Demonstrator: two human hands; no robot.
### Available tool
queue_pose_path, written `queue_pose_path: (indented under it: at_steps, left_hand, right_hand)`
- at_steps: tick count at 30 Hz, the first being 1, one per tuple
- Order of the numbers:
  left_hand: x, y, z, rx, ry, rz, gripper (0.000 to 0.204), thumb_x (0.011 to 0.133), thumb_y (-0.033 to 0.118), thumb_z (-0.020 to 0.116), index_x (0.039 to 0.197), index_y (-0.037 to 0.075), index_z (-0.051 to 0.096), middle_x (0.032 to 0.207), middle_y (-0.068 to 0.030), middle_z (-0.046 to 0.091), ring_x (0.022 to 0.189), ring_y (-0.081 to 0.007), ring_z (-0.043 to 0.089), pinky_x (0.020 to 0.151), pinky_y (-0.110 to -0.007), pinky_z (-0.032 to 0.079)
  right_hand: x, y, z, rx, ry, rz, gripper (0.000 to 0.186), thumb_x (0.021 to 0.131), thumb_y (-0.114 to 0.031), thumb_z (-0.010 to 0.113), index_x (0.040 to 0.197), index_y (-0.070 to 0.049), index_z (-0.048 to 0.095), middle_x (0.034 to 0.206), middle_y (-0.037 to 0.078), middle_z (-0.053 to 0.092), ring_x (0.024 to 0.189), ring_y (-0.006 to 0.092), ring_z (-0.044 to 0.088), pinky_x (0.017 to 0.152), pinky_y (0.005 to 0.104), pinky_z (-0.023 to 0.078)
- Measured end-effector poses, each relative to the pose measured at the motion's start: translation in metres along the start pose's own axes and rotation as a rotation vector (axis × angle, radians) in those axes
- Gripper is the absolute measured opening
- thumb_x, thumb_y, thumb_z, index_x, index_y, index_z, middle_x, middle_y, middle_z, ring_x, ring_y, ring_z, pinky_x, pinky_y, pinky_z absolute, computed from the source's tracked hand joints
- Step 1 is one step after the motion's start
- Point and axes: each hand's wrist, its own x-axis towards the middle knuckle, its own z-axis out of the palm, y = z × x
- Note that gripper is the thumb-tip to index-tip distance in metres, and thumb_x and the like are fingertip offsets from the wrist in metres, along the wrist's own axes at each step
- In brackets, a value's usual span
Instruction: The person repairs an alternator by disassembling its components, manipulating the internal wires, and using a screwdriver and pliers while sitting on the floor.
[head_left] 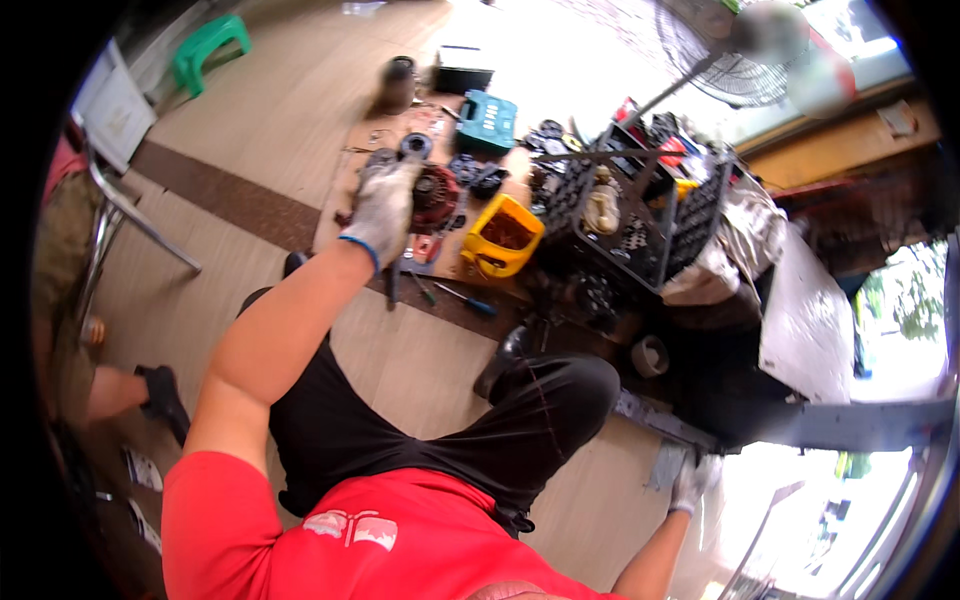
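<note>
My left hand (383,205), in a whitish work glove with a blue cuff, reaches forward over a board (336,196) strewn with parts. Right beside its fingers sits a dark red, round, ribbed machine part (436,196); whether the hand grips it is unclear. A dark ring-shaped part (415,146) lies just beyond. My right hand (694,484), also gloved, is out to the far right by the end of a metal beam (665,418). Glare and its small size obscure those fingers.
A yellow container (503,236) with brown contents stands near a teal case (487,122). Screwdrivers (468,300) lie at the board's near edge. Black crates (625,215) hold parts on the right, below a fan (725,50). A green stool (210,52) and another person's leg (115,392) are left.
</note>
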Motion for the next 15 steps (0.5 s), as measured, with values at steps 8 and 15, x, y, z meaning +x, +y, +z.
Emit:
queue_pose_path:
  at_steps: [8,15]
  left_hand:
    - [0.0,-0.007,0.014,0.632,-0.06,0.465,0.037,0.103,0.034,0.056,0.119,0.001,0.064,0.103,-0.0113,0.068,0.093,-0.0173,0.065,0.08,-0.032,0.053]
    - [0.047,-0.043,-0.037,0.652,-0.053,0.564,0.024,0.105,0.022,0.05,0.119,0.006,0.062,0.105,-0.0098,0.07,0.09,-0.0207,0.07,0.079,-0.033,0.059]
  right_hand:
    - [0.103,-0.406,-0.012,0.906,-0.172,-0.488,0.036,0.098,-0.02,0.063,0.13,-0.003,0.064,0.122,0.014,0.069,0.109,0.0214,0.067,0.097,0.029,0.05]
    - [0.091,-0.523,0.044,1.379,-1.505,-0.146,0.032,0.098,-0.026,0.064,0.125,-0.011,0.064,0.105,0.004,0.068,0.087,0.0148,0.066,0.071,0.0318,0.054]
